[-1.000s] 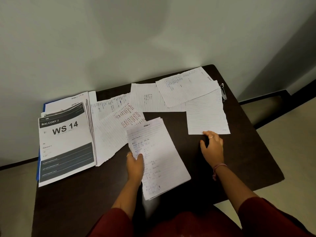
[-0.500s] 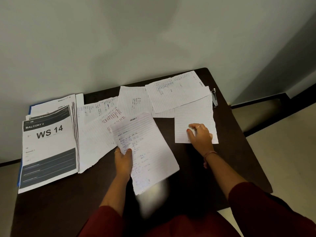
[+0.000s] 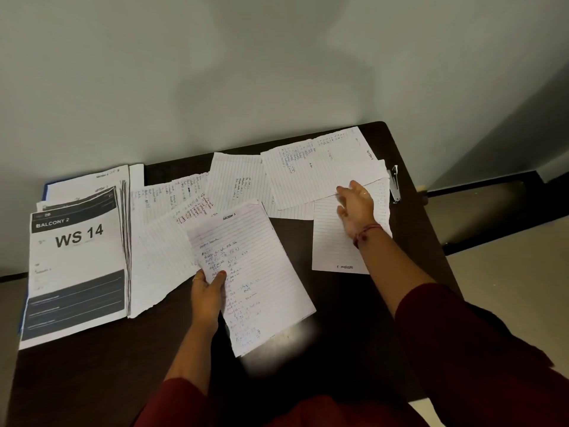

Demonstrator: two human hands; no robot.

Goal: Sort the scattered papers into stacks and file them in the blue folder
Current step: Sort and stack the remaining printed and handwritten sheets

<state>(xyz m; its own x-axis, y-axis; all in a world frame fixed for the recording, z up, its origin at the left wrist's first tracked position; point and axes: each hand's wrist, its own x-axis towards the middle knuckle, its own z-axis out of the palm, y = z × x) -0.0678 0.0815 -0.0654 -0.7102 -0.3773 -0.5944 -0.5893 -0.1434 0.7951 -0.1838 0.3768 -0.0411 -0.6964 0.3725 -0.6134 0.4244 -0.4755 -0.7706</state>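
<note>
Currently, the left hand pinches the handwritten stack; the right hand, fingers spread, risks dragging both overlapping lined sheets together.

Lined papers scattered beside blue folder.

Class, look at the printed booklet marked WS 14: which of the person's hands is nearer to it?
Left. The left hand grips handwritten sheets just right of the WS 14 booklet; the right hand rests on lined pages far across the table.
</note>
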